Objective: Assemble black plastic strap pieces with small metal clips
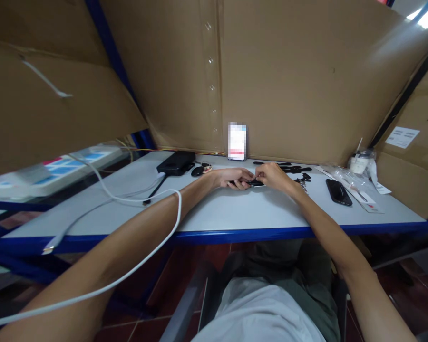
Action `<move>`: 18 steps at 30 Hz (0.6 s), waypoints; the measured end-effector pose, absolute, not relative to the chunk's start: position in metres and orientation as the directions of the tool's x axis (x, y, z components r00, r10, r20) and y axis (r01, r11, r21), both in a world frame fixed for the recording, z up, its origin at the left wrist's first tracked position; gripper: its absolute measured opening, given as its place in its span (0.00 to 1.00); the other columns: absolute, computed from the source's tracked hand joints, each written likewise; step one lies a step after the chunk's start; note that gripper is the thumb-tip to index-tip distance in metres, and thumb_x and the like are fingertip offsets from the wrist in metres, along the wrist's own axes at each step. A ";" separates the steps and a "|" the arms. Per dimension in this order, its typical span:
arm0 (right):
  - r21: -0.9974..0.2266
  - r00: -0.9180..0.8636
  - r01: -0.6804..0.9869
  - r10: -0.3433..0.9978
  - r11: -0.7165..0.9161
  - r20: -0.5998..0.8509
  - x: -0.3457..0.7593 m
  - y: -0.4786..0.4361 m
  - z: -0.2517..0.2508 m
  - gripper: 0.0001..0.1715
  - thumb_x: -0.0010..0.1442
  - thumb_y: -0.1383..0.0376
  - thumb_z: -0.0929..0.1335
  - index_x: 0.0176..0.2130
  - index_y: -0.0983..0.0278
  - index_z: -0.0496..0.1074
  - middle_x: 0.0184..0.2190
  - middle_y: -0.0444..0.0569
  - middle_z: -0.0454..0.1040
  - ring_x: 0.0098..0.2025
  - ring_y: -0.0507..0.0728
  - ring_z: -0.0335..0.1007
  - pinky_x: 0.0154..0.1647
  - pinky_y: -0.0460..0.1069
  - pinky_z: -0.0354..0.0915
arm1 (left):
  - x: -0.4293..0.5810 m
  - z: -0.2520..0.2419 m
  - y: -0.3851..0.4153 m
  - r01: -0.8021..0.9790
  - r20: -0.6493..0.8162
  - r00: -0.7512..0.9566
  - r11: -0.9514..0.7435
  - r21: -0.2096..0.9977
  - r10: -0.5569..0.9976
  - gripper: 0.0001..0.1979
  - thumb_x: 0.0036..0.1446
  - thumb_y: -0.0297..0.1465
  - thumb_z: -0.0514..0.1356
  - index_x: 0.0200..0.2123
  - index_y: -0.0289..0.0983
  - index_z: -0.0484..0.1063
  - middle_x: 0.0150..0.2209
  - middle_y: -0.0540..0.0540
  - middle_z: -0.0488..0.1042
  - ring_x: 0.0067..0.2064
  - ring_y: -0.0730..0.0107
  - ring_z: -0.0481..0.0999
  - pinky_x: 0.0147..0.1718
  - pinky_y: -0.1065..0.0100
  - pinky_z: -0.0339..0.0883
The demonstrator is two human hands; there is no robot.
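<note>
Near the middle of the grey table (235, 213), my left hand (237, 178) is closed around a small dark strip-like piece (257, 183). The fingers of my right hand (269, 175) pinch at the right part of that same piece, close to my left fingertips. What exactly the piece is cannot be made out. Behind and right of my right hand lie several black strips (296, 169), and small dark parts (305, 178) lie just right of my wrist. A lit phone (237, 141) stands upright behind my hands, against the cardboard.
A black box-shaped device (176, 163) with a cable lies at the left rear. A white cable (180, 209) crosses over my left arm. At the right are a dark phone (338, 192), plastic bags (337, 175) and a white cup (358, 164). Cardboard walls (288, 85) enclose the table.
</note>
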State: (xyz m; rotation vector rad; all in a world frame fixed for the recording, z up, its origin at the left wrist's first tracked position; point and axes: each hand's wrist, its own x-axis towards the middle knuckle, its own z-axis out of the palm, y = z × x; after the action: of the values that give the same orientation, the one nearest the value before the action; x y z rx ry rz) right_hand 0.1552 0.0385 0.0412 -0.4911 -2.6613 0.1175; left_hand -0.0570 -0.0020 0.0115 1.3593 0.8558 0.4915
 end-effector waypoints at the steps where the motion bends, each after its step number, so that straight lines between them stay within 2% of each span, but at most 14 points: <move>1: -0.167 -0.851 0.307 0.349 0.937 0.392 0.156 0.040 0.041 0.11 0.58 0.75 0.69 0.36 0.65 0.82 0.31 0.48 0.79 0.34 0.53 0.72 0.35 0.46 0.57 | -0.057 0.012 -0.002 0.161 -0.231 0.625 0.167 0.973 0.745 0.05 0.59 0.33 0.60 0.35 0.40 0.66 0.21 0.56 0.54 0.17 0.81 0.37 0.13 0.74 0.29; 4: -0.137 -0.842 0.329 0.356 0.934 0.405 0.154 0.040 0.039 0.12 0.57 0.75 0.68 0.36 0.65 0.82 0.34 0.50 0.80 0.36 0.54 0.72 0.38 0.46 0.58 | -0.056 0.012 -0.003 0.165 -0.220 0.631 0.149 0.975 0.744 0.05 0.59 0.33 0.60 0.35 0.39 0.66 0.21 0.57 0.53 0.17 0.81 0.38 0.13 0.74 0.29; 7: -0.120 -0.786 0.440 0.446 0.890 0.427 0.147 0.031 0.034 0.12 0.59 0.74 0.67 0.35 0.66 0.82 0.34 0.53 0.80 0.36 0.56 0.72 0.38 0.47 0.59 | -0.055 0.011 -0.002 0.170 -0.221 0.633 0.146 0.975 0.741 0.05 0.59 0.34 0.60 0.36 0.39 0.66 0.20 0.57 0.51 0.17 0.81 0.38 0.13 0.74 0.30; 9: -0.177 -0.718 0.524 0.544 0.833 0.434 0.142 0.027 0.032 0.10 0.59 0.72 0.68 0.35 0.67 0.81 0.33 0.53 0.80 0.35 0.56 0.72 0.36 0.48 0.59 | -0.055 0.010 -0.002 0.173 -0.222 0.640 0.144 0.974 0.736 0.06 0.59 0.34 0.59 0.36 0.39 0.66 0.20 0.57 0.51 0.17 0.81 0.37 0.13 0.74 0.30; 12: -0.334 -0.640 0.572 0.663 0.749 0.390 0.140 0.028 0.033 0.06 0.58 0.70 0.71 0.34 0.67 0.81 0.30 0.50 0.80 0.33 0.55 0.72 0.34 0.47 0.59 | -0.055 0.010 -0.002 0.190 -0.236 0.653 0.146 0.971 0.720 0.07 0.60 0.35 0.59 0.39 0.39 0.67 0.20 0.58 0.51 0.17 0.81 0.36 0.14 0.74 0.29; 15: -0.429 -0.688 0.511 0.653 0.745 0.315 0.144 0.035 0.037 0.04 0.56 0.70 0.73 0.33 0.66 0.82 0.26 0.45 0.78 0.31 0.53 0.71 0.33 0.45 0.59 | -0.055 0.010 -0.002 0.202 -0.244 0.638 0.147 0.968 0.730 0.08 0.60 0.36 0.59 0.40 0.39 0.67 0.21 0.57 0.51 0.17 0.81 0.37 0.14 0.75 0.30; 18: -0.453 -0.709 0.477 0.634 0.753 0.308 0.147 0.039 0.039 0.05 0.55 0.72 0.73 0.33 0.67 0.82 0.23 0.43 0.77 0.29 0.52 0.70 0.32 0.45 0.59 | -0.055 0.010 -0.002 0.209 -0.247 0.610 0.148 0.967 0.753 0.08 0.60 0.35 0.60 0.40 0.39 0.67 0.22 0.57 0.53 0.17 0.82 0.38 0.14 0.75 0.30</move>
State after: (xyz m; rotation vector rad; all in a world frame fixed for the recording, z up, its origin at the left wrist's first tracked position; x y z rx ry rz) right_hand 0.1467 0.0392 0.0390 -0.8429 -2.5014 0.4752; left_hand -0.0548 -0.0024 0.0101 1.4046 0.8836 0.4748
